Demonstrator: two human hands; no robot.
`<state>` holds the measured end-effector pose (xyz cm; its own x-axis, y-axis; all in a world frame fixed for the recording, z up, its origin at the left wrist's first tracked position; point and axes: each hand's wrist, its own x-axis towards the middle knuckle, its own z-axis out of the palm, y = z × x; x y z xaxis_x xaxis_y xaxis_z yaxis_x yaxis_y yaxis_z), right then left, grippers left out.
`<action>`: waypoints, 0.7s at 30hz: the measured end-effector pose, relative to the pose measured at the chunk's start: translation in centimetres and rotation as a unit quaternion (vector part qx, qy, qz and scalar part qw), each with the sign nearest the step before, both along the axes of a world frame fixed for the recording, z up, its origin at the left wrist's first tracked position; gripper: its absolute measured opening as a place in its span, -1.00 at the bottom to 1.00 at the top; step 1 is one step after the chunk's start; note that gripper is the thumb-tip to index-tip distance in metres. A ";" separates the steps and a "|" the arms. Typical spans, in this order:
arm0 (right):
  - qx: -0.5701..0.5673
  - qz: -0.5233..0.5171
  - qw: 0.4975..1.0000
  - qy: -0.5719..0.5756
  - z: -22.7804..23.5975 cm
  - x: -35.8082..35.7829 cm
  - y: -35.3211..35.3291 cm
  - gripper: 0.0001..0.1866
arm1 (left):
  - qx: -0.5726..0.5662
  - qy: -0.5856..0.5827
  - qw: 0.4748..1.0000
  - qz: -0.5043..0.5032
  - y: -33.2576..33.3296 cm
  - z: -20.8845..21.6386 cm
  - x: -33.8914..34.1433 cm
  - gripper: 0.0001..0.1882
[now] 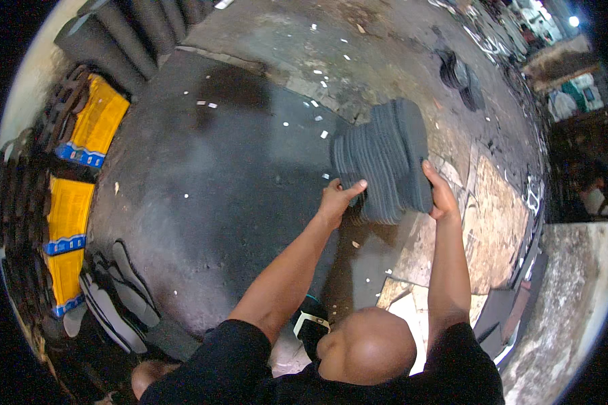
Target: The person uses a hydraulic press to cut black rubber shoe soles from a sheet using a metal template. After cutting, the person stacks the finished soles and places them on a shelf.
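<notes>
A thick stack of dark grey, sole-shaped foam pieces (378, 158) is held between my two hands, out in front of me and right of centre. My left hand (339, 200) grips its near left side, with the thumb laid along the layered edges. On the right, my right hand (441, 192) presses against the broad face of the end piece, fingers partly hidden behind it. The layers are packed tightly together and the stack leans. Whether its underside touches the floor, I cannot tell.
Yellow and blue packs (71, 206) stand along the left wall, near loose grey soles (118, 297). Large dark rolls (115, 40) fill the far left. Another sole stack (460, 79) lies at the far right. A worn board (496, 223) and small white scraps are on the floor.
</notes>
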<state>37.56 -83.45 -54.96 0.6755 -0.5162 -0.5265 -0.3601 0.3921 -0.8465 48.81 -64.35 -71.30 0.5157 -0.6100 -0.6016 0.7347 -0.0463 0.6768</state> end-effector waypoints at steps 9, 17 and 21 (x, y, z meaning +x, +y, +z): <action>-0.058 0.129 0.988 -0.067 -4.2 7.3 13.4 -0.13 | 0.096 -0.111 0.978 0.150 19.2 5.2 4.9 0.33; -0.197 0.269 0.923 -0.193 -14.1 13.1 25.3 -0.54 | 0.359 -0.288 0.849 0.261 35.6 8.9 3.2 0.21; -0.227 0.391 0.890 -0.054 -17.2 12.7 25.3 -0.45 | 0.401 -0.294 0.839 0.220 39.3 1.7 1.7 0.17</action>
